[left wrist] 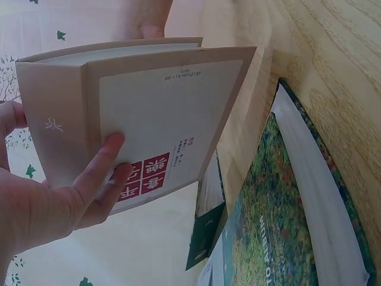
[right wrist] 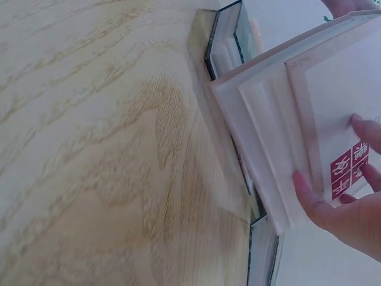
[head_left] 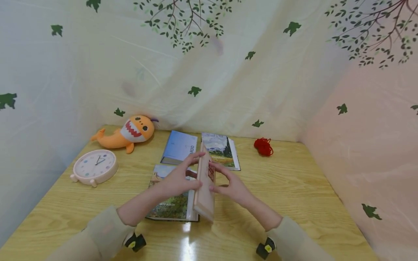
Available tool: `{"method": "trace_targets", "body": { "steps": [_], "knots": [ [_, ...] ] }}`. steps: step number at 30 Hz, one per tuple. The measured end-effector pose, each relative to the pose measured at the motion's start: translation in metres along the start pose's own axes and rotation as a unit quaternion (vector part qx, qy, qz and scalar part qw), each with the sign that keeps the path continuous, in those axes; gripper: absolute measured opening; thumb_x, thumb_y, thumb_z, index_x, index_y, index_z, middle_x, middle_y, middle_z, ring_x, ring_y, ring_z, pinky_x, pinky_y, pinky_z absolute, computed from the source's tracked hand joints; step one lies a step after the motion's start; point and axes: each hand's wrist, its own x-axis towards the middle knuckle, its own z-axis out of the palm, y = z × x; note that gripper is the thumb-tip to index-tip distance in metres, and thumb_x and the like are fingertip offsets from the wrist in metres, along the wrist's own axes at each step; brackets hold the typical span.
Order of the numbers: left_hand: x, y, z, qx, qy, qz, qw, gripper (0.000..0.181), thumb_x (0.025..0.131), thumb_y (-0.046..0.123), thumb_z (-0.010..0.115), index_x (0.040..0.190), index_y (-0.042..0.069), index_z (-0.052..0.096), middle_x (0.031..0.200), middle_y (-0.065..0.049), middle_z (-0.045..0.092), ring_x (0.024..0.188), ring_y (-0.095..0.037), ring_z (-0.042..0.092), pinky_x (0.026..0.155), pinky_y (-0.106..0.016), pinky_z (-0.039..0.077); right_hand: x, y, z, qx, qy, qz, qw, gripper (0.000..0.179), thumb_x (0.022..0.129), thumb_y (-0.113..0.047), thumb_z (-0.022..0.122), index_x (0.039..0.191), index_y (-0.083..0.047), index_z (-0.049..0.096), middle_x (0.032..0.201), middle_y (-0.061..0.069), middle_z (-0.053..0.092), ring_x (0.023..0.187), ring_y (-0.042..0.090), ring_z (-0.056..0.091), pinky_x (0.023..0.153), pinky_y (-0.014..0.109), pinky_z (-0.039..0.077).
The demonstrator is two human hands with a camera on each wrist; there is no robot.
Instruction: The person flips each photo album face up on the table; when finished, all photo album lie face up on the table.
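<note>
Both hands hold a pale pink hardback book (head_left: 204, 195) upright on edge over the middle of the table. My left hand (head_left: 176, 179) grips it from the left; in the left wrist view, fingers lie on a cover with a red label of white characters. From the right, my right hand (head_left: 235, 186) holds it with thumb and fingertips. In the right wrist view the pink book (right wrist: 262, 119) has a gap along its edge. Below and left of it lies a photo album (head_left: 173, 208) with a landscape cover, partly hidden by the left hand.
Behind lie a blue book (head_left: 179, 145) and another landscape-covered book (head_left: 225, 148). At left are an orange shark plush (head_left: 114, 139) and a pale pink clock (head_left: 96, 166). Red yarn (head_left: 263, 146) sits at back right. Fabric walls (head_left: 228, 79) enclose the wooden table (head_left: 277, 195).
</note>
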Motion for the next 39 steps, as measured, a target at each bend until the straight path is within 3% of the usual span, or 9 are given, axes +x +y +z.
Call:
{"method": "trace_targets", "body": {
  "steps": [7, 14, 18, 23, 26, 31, 39],
  "knots": [
    [0.001, 0.002, -0.001, -0.024, 0.010, 0.020, 0.9995, 0.085, 0.077, 0.003, 0.060, 0.148, 0.030, 0.023, 0.149, -0.016, 0.027, 0.115, -0.036, 0.050, 0.076, -0.041, 0.056, -0.002, 0.006, -0.008, -0.005, 0.046, -0.007, 0.9989, 0.065, 0.082, -0.010, 0.074, 0.140, -0.017, 0.047, 0.154, 0.007, 0.027, 0.137, 0.033, 0.029, 0.089, 0.038, 0.052],
    [0.001, 0.005, -0.001, -0.048, 0.008, 0.045, 0.9978, 0.086, 0.075, -0.002, 0.058, 0.149, 0.025, 0.023, 0.147, -0.019, 0.029, 0.113, -0.036, 0.051, 0.079, -0.042, 0.054, -0.005, 0.007, -0.016, -0.019, 0.074, 0.069, 0.9947, 0.071, 0.079, -0.025, 0.077, 0.140, -0.033, 0.042, 0.150, 0.000, 0.033, 0.131, 0.033, 0.038, 0.092, 0.044, 0.049],
    [0.002, 0.007, 0.000, -0.061, 0.004, 0.051, 0.9968, 0.087, 0.075, -0.002, 0.059, 0.148, 0.027, 0.023, 0.146, -0.018, 0.031, 0.112, -0.034, 0.051, 0.080, -0.042, 0.054, -0.008, 0.005, -0.021, -0.004, 0.072, 0.107, 0.9917, 0.073, 0.080, -0.028, 0.076, 0.142, -0.035, 0.038, 0.151, 0.004, 0.031, 0.129, 0.037, 0.040, 0.092, 0.047, 0.049],
    [0.005, 0.004, 0.002, -0.082, -0.004, 0.062, 0.9947, 0.088, 0.075, -0.003, 0.062, 0.148, 0.028, 0.024, 0.146, -0.017, 0.031, 0.117, -0.036, 0.050, 0.082, -0.044, 0.054, -0.013, 0.001, -0.028, -0.002, 0.077, 0.129, 0.9886, 0.073, 0.081, -0.030, 0.075, 0.141, -0.041, 0.036, 0.149, 0.006, 0.030, 0.124, 0.039, 0.045, 0.089, 0.047, 0.051],
    [0.008, 0.001, 0.003, -0.089, -0.018, 0.067, 0.9936, 0.089, 0.075, -0.002, 0.065, 0.148, 0.028, 0.024, 0.148, -0.017, 0.030, 0.121, -0.038, 0.047, 0.083, -0.045, 0.053, -0.015, 0.010, -0.034, -0.019, 0.081, 0.129, 0.9882, 0.073, 0.079, -0.036, 0.076, 0.139, -0.046, 0.036, 0.149, 0.003, 0.028, 0.121, 0.037, 0.048, 0.086, 0.043, 0.053],
    [0.013, -0.005, 0.002, -0.087, -0.038, 0.064, 0.9934, 0.090, 0.078, 0.001, 0.069, 0.149, 0.030, 0.023, 0.151, -0.013, 0.026, 0.124, -0.038, 0.045, 0.084, -0.046, 0.053, -0.019, 0.012, -0.047, -0.074, 0.081, 0.129, 0.9856, 0.074, 0.078, -0.040, 0.076, 0.140, -0.041, 0.036, 0.154, 0.005, 0.021, 0.117, 0.036, 0.050, 0.083, 0.042, 0.053],
    [0.022, -0.017, 0.008, -0.080, -0.056, 0.047, 0.9941, 0.093, 0.079, -0.001, 0.071, 0.151, 0.030, 0.020, 0.151, -0.010, 0.026, 0.121, -0.034, 0.049, 0.083, -0.041, 0.054, -0.025, 0.020, -0.062, -0.118, 0.066, 0.108, 0.9849, 0.076, 0.078, -0.037, 0.076, 0.143, -0.035, 0.035, 0.154, 0.009, 0.020, 0.112, 0.037, 0.051, 0.082, 0.042, 0.053]
  ]
}}
